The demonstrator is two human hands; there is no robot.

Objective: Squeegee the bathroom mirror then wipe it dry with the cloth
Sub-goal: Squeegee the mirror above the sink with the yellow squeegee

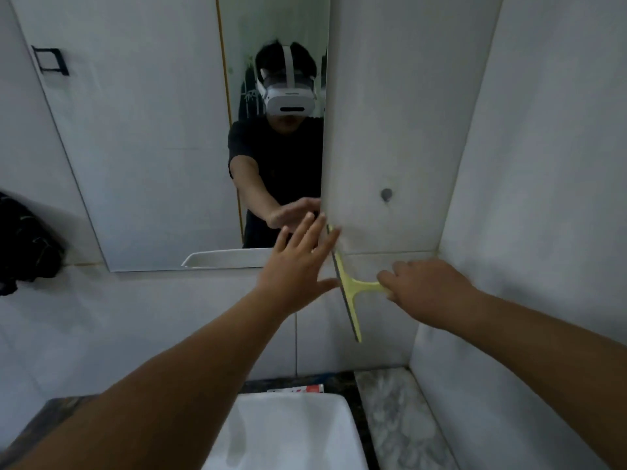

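The mirror (146, 137) hangs on the white tiled wall, and its right edge runs down at the centre of the view. A pale yellow squeegee (349, 286) stands with its blade near vertical, just right of and below the mirror's lower right corner, against the tiles. My right hand (420, 290) is closed around its handle. My left hand (298, 262) is spread open, fingers reaching to the mirror's lower right edge beside the top of the blade. No cloth for wiping can be identified with certainty.
A white basin (288, 435) sits below on a dark stone counter (342, 381). A marble ledge (393, 408) runs along the right wall. A dark bundle (23, 242) hangs at the left, and a black holder (51, 59) is fixed at the upper left.
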